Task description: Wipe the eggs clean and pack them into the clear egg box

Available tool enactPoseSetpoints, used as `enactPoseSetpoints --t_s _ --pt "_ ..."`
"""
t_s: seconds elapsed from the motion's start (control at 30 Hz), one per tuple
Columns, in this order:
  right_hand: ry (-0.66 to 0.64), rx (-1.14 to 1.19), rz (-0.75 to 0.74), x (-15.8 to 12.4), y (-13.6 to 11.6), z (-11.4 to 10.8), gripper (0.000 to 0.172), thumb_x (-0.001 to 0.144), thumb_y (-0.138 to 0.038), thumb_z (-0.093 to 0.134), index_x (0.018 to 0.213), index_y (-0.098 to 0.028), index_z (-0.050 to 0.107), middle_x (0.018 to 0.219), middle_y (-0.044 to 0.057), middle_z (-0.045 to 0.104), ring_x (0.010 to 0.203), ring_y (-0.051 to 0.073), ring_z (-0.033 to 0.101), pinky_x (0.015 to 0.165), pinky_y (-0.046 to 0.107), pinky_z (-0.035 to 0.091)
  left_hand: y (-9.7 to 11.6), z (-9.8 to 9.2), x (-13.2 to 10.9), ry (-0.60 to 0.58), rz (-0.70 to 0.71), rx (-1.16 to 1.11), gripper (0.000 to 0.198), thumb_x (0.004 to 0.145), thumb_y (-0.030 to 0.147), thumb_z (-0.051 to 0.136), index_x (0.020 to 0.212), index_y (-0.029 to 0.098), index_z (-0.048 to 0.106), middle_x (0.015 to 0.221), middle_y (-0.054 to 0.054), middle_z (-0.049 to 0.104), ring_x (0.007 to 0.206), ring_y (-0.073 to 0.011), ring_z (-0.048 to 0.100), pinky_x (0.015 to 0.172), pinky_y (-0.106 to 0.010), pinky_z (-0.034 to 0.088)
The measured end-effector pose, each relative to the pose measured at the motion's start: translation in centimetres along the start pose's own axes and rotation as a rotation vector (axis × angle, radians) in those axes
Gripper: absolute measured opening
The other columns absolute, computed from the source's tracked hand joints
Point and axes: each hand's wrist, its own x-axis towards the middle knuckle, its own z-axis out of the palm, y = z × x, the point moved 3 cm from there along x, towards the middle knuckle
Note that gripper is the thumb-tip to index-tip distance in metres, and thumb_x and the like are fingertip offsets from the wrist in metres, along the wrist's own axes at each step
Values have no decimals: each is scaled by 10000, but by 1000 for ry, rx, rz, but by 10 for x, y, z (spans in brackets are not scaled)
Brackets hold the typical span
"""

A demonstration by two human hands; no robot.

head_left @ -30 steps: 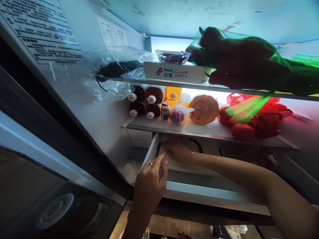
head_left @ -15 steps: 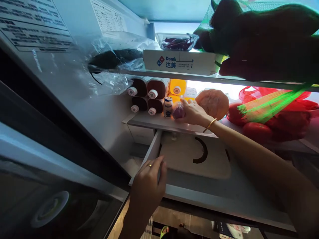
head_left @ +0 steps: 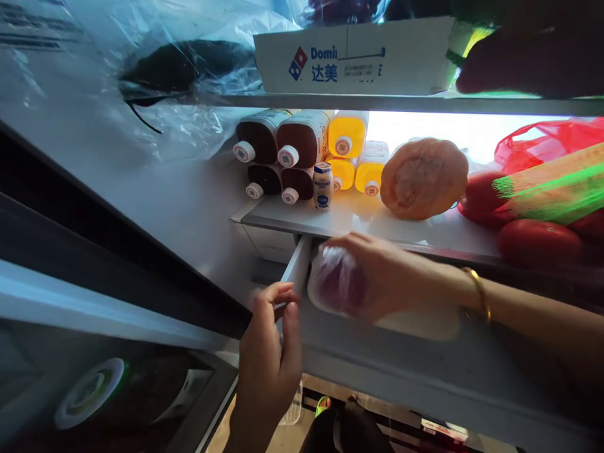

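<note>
My right hand (head_left: 384, 277), blurred by motion, is closed around a round purple vegetable (head_left: 338, 280) wrapped in clear plastic. It is over the pulled-out white drawer (head_left: 387, 371), in front of the lower fridge shelf. Under the hand, a pale flat lid or box (head_left: 425, 324) lies in the drawer, mostly covered. My left hand (head_left: 274, 343) is beside the drawer's left wall, its fingers loosely bent, thumb apart, with nothing visible in them. Whether its fingertips touch the wall is unclear.
On the lower shelf are several dark bottles (head_left: 302, 141), orange juice bottles (head_left: 346, 135), a small white bottle (head_left: 323, 189), a wrapped orange-coloured round thing (head_left: 425, 179) and tomatoes (head_left: 540, 245). A Domino's box (head_left: 353, 60) is on the shelf above. The fridge door (head_left: 117, 302) stands at left.
My right hand has taken the wrapped purple vegetable off the lower shelf and carried it down over the drawer. My left hand has shifted slightly left and up. The view has moved closer.
</note>
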Motion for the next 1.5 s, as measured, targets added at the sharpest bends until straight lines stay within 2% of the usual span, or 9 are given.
enactPoseSetpoints --t_s 0.1,0.27,0.6,0.73,0.9,1.03,1.2,1.33,1.5 --pt "-221 107 -24 -2 -4 33 872 592 -317 787 1376 -188 428 1164 91 554 891 200 606 718 276 490 -1 0 -2 44 12 -40 246 956 253 431 1193 200 468 1091 -88 620 1032 -192 643 879 -340 537" --pt "-379 171 -74 13 2 69 874 574 -330 817 1359 -167 471 1094 97 592 869 205 607 723 275 477 -3 1 -3 10 27 -94 283 954 220 437 1237 210 449 1180 -97 595 1131 -203 610 954 -369 527" --pt "-485 18 -190 42 -5 79 720 597 -417 814 1193 -98 565 981 109 616 740 184 579 618 260 435 3 3 -3 -1 -30 -63 323 955 263 437 1271 202 457 1150 -100 623 1097 -208 620 953 -387 525" --pt "-482 110 -131 41 -1 80 729 603 -430 823 1179 -86 539 1011 121 645 812 203 603 657 260 447 6 2 -2 0 -62 -39 330 953 290 441 1271 204 464 1134 -99 634 1083 -207 624 943 -391 519" --pt "-399 275 7 32 5 82 905 621 -473 826 1332 -98 410 1063 130 656 844 197 632 654 234 443 4 2 -1 -4 -69 -20 339 942 297 464 1267 203 470 1113 -91 652 1032 -202 652 903 -370 536" --pt "-346 327 64 29 9 85 851 659 -525 796 1312 -110 443 1035 116 669 838 205 640 660 241 447 1 3 -1 -7 -63 -19 355 935 329 474 1266 199 479 1098 -92 657 1006 -201 662 885 -358 540" --pt "-417 365 -16 30 14 95 944 569 -483 850 1323 -104 428 1178 143 620 984 237 615 800 290 484 2 4 0 -2 -90 -12 371 937 381 459 1258 197 494 1098 -96 661 987 -209 669 884 -364 534" --pt "-323 410 -26 28 13 100 888 535 -378 854 1275 -127 433 1172 112 602 979 223 600 828 309 491 1 3 1 -4 -77 26 391 930 413 454 1251 198 511 1077 -91 676 939 -218 687 783 -329 554" --pt "-242 526 28 9 14 69 840 542 -300 836 1250 -157 406 1162 71 573 986 181 577 821 261 489 -6 2 4 -22 -40 102 408 921 441 452 1273 241 506 1058 -56 694 901 -214 694 679 -282 532"
